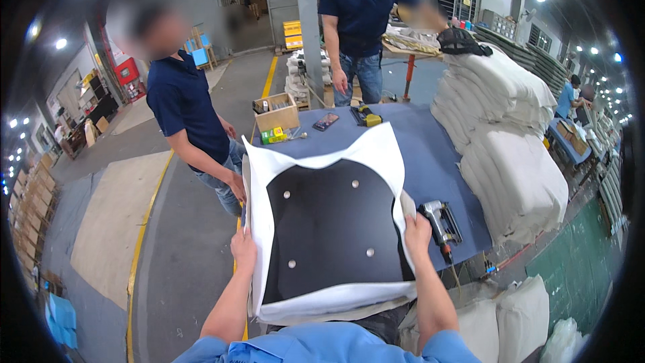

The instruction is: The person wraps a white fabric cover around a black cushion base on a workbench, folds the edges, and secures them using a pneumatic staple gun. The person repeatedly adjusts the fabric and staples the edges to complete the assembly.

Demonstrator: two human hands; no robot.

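Observation:
A black panel (336, 228) with several round metal fittings faces up in front of me, probably the underside of a seat. White padding-like cover material (329, 151) wraps around its edges and stands up loosely at the far corners. My left hand (244, 250) is closed on the left edge of this cover, thumb up. On the opposite side, my right hand (418, 235) grips the right edge, with its fingers partly hidden behind the material. A pneumatic staple gun (440, 223) with a hose lies on the table just right of my right hand.
The blue-topped table (430, 154) bears a phone (326, 122), a yellow-black tool (366, 115), a wooden box (277, 113) and a small green-yellow box (273, 136). Stacked pale covers (510, 175) rise at right. One person (195, 107) stands close at left, another (356, 20) beyond the table.

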